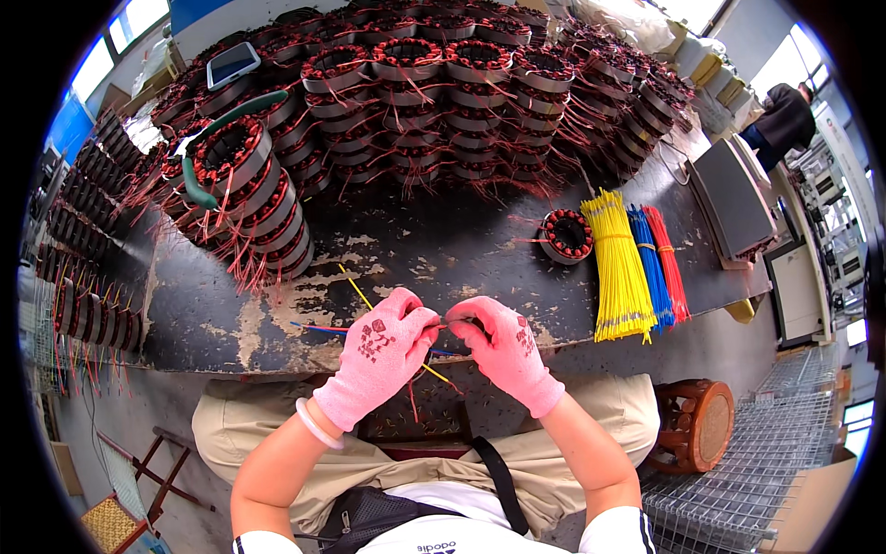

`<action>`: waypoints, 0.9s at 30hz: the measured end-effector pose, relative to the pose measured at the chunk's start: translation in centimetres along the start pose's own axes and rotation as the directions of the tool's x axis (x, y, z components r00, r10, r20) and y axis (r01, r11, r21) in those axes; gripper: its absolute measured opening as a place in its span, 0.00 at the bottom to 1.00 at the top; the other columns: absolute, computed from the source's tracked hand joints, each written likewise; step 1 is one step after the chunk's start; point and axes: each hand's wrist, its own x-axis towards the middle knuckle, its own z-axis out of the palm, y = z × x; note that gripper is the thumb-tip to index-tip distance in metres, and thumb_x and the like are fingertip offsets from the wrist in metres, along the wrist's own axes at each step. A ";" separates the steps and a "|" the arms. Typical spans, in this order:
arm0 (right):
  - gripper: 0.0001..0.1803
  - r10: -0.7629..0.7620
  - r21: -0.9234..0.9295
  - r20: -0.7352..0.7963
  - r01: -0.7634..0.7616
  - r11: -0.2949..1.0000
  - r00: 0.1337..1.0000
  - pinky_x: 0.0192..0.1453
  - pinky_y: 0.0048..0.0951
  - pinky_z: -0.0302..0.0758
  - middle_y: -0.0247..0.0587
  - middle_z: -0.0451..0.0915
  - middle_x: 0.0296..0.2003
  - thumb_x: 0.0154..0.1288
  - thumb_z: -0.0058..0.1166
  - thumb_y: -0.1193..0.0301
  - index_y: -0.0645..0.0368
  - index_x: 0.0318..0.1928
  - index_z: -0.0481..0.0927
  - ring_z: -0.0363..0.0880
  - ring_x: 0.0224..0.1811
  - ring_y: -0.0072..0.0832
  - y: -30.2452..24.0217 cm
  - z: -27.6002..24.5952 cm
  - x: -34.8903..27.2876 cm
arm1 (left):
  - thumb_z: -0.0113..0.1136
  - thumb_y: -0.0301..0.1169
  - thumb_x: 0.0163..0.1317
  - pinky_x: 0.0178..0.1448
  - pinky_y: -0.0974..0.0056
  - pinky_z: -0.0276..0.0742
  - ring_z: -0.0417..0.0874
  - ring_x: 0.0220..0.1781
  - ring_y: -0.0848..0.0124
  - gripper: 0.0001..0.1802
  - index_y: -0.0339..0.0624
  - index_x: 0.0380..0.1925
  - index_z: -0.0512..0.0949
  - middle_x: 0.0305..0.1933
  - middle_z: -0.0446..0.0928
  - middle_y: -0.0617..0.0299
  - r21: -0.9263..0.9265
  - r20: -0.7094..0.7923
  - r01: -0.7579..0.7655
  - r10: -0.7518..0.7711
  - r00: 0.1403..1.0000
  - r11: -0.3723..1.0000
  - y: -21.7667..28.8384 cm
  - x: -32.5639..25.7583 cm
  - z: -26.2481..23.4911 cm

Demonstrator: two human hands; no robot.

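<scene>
Dark worn workbench [277, 305], paint flaked pale near its front edge. Stacked copper-wound motor stators [415, 83] fill it from 9 to 2 o'clock, green-handled pliers [198, 175] on the 10 o'clock stack. Sleeving bundles at 3 o'clock: yellow [616, 268], blue [649, 263], red [666, 258]; a lone stator [566, 234] just beside them. Centre, over the bench edge: left hand [383, 355] and right hand [503, 346], pink gloves, both pinched shut on a thin wire [446, 326] between the fingertips; yellow sleeve [355, 288] and blue sleeve [318, 328] trail toward 9 o'clock. Looks like sleeving or twisting a lead; next needs steady fine fingertip feed.
</scene>
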 end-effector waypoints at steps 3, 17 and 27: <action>0.06 0.061 0.051 0.029 -0.062 0.997 0.998 0.47 0.37 0.79 0.47 0.84 0.39 0.67 0.58 0.76 0.62 0.44 0.81 0.84 0.44 0.45 -0.2 -0.3 0.1 | 0.64 0.27 0.62 0.43 0.55 0.80 0.83 0.41 0.55 0.07 0.43 0.40 0.82 0.44 0.77 0.57 0.005 -0.010 0.007 -0.007 1.000 1.000 0.5 0.1 0.3; 0.08 0.337 0.273 0.280 -0.411 0.870 0.899 0.42 0.23 0.77 0.32 0.83 0.38 0.70 0.59 0.74 0.63 0.46 0.81 0.77 0.36 0.15 2.4 -0.7 2.1 | 0.70 0.28 0.55 0.46 0.56 0.81 0.83 0.44 0.58 0.09 0.44 0.37 0.83 0.43 0.81 0.61 -0.002 -0.071 -0.085 0.084 0.994 0.996 -0.6 0.0 2.3; 0.18 -0.227 -0.484 0.179 0.287 0.827 0.957 0.45 0.34 0.80 0.36 0.85 0.48 0.63 0.65 0.67 0.55 0.53 0.83 0.84 0.42 0.33 2.5 -0.8 0.0 | 0.68 0.27 0.55 0.44 0.56 0.80 0.82 0.42 0.59 0.09 0.45 0.37 0.82 0.41 0.80 0.62 -0.065 -0.102 -0.096 0.089 0.991 0.993 -0.9 0.2 2.6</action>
